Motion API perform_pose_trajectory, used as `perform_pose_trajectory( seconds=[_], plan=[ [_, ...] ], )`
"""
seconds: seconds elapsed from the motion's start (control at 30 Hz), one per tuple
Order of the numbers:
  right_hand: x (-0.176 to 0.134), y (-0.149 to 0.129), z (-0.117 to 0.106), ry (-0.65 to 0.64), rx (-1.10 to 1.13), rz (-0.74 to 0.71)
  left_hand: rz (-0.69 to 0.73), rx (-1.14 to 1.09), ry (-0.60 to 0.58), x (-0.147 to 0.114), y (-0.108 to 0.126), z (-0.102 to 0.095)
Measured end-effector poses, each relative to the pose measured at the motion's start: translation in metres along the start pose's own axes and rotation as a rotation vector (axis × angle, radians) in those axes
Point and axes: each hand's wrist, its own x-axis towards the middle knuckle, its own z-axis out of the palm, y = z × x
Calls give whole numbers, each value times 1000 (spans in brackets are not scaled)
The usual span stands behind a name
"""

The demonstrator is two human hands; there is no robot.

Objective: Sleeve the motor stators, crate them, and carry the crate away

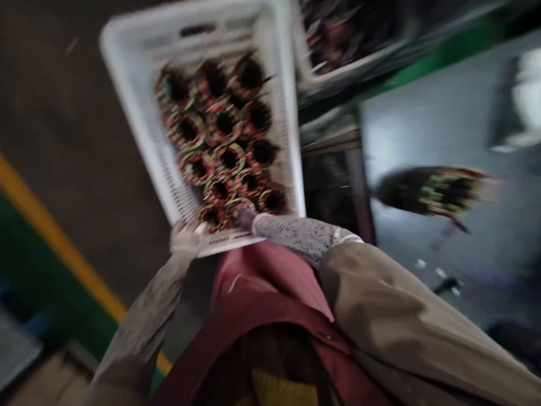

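A white plastic crate (284, 113) holds several upright hollow cylinders with red and green rims, which look like motor stators (228, 160). At its near left corner my left hand (185, 238), in a light glove, is closed on the crate's rim. My right hand (244, 217) reaches over the near edge and touches a stator in the front row. Blur and the rim hide its fingers, so its grip cannot be made out. One more stator (431, 190) lies on its side on the grey tabletop (397, 129) to the right.
Another crate (350, 66) with dark and reddish pieces stands at the upper right. A white object (530, 93) is at the table's far right. Small scraps (442, 273) lie near its front. Along the floor at left runs a yellow stripe (54, 231) beside green.
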Motion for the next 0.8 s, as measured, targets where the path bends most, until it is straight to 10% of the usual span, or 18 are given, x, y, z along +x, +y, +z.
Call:
perform_pose_trajectory(
  seconds=[0.13,0.23,0.33,0.43,0.6,0.7,0.8],
  plan=[
    [-82,19,-52,209,-43,37,-85,48,89,6,8,-6],
    [-203,68,-70,503,-8,165,-148,-128,94,13,50,-26],
    [-340,129,-65,856,67,689,-102,-276,78,11,128,-48],
    [-427,199,-63,850,166,1292,-5,-356,76,10,217,-58],
    [-445,269,-83,530,369,1430,378,-338,4,-5,357,-51],
    [-462,260,-77,555,387,1411,891,-99,-79,-18,433,-39],
    [-487,237,-74,746,399,1179,1198,124,83,-26,485,-36]
  ],
)
